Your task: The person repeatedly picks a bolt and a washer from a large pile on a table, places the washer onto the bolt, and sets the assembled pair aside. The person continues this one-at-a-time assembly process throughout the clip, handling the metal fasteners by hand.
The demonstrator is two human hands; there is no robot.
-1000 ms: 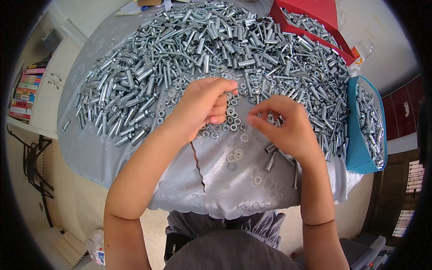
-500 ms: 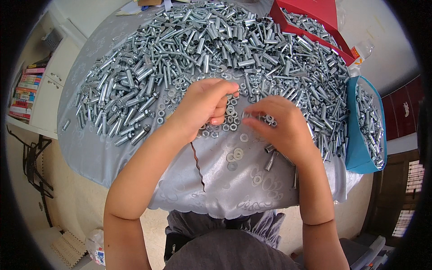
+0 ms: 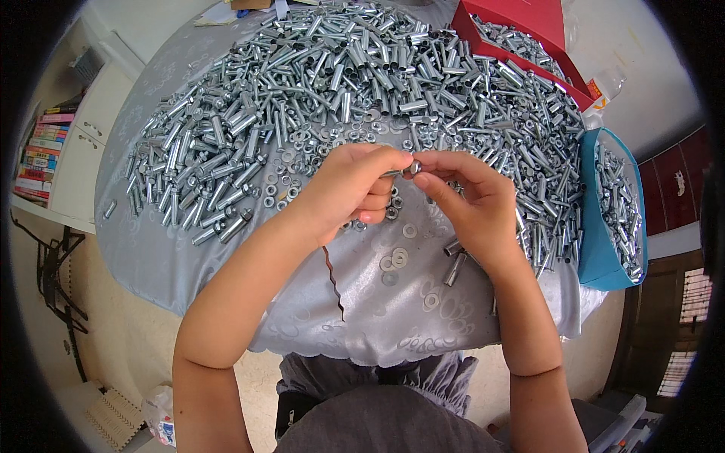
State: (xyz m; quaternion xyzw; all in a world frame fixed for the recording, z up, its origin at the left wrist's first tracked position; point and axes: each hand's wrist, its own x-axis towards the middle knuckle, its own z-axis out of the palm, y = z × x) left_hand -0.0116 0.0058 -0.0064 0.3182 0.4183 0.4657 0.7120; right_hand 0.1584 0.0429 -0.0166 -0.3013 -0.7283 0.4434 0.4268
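Over the near middle of the table, my left hand (image 3: 351, 185) is closed around a thin metal bolt (image 3: 392, 173), most of which its fingers hide. My right hand (image 3: 472, 198) pinches a small shiny nut (image 3: 416, 167) at the bolt's end, with thumb and fingertips. Whether the nut is threaded on, I cannot tell. Beneath and around both hands lie loose nuts (image 3: 392, 213) and flat washers (image 3: 399, 257). Beyond them spreads a large heap of metal sleeves and bolts (image 3: 362, 57).
A grey patterned cloth (image 3: 340, 332) covers the round table. On the right stand a teal box (image 3: 593, 219) and a red box (image 3: 521, 62), both holding metal parts. Two sleeves (image 3: 455, 269) lie near my right wrist. A white cabinet (image 3: 83, 170) is on the left.
My right hand has moved left and slightly up with the nut, meeting the end of the bolt in my left hand. My left hand has shifted slightly right.
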